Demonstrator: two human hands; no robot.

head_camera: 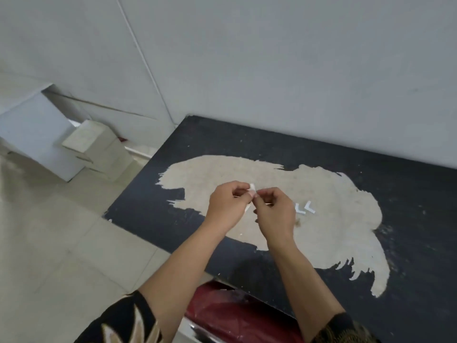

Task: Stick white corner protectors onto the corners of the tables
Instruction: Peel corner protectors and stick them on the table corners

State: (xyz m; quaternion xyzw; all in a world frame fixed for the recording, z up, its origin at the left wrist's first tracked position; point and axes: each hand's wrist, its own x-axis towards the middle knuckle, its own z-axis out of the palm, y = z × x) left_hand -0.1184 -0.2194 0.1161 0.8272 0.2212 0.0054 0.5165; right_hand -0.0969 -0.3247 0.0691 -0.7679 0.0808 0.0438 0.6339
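Observation:
Above the black table (pixel 408 219), whose top layer is peeled to a large beige patch, both my hands meet. My left hand (pixel 226 206) holds a small white corner protector (pixel 252 187) between curled fingers. My right hand (pixel 274 214) pinches at the same piece from the right, fingertips touching those of the left. Two more white L-shaped corner protectors (pixel 305 208) lie on the beige patch just right of my right hand. The table's near left corner (pixel 106 214) shows bare black.
A grey wall runs behind the table. White boxes (pixel 96 147) stand on the tiled floor to the left. A red object (pixel 222 310) sits below the table's front edge near my body.

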